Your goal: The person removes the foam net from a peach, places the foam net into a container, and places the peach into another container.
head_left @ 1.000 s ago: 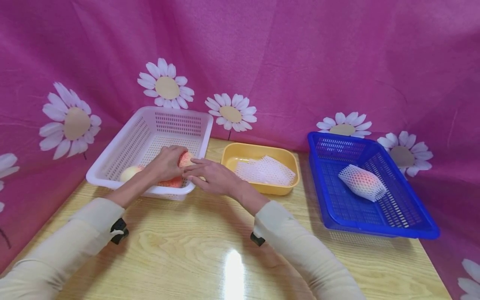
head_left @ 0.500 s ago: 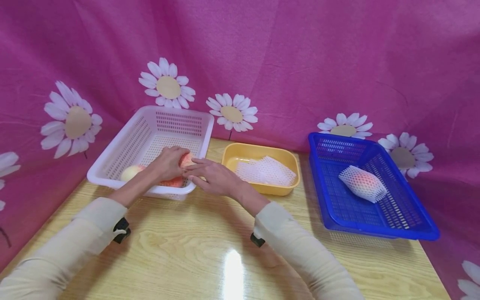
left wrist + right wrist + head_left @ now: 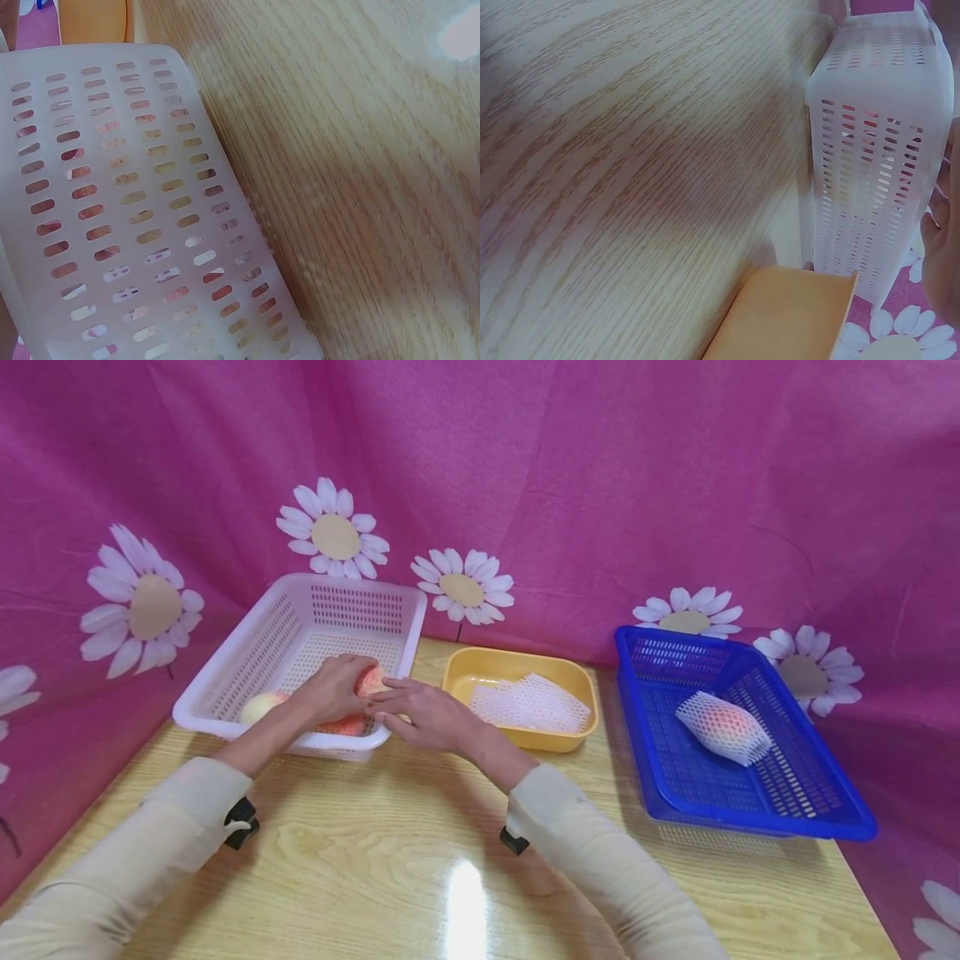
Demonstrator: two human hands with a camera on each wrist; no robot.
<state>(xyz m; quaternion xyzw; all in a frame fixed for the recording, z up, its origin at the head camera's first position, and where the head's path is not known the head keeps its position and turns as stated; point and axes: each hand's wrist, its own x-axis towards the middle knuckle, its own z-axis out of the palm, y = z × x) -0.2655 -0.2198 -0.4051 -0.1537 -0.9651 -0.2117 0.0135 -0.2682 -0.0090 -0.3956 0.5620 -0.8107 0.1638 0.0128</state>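
Observation:
In the head view my left hand [image 3: 335, 687] reaches over the near right corner of the white basket [image 3: 367, 589] and holds a red-and-yellow peach [image 3: 370, 681], its fingers curled around the far side. From the other side comes my right hand [image 3: 431, 714], its fingers stretched out to the peach and fingertips right at its surface. Another red peach [image 3: 345, 725] lies under the left hand in the basket. A paler peach [image 3: 262, 706] sits left of the left forearm. In the left wrist view the perforated basket wall [image 3: 112, 180] hides the hand's grip.
A yellow tray [image 3: 461, 672] with white foam nets [image 3: 532, 702] stands right of the white basket. Farther right, a blue basket [image 3: 652, 760] holds one peach in a foam net [image 3: 723, 727]. All stand on a wooden table [image 3: 360, 860] before a pink flowered cloth [image 3: 585, 485].

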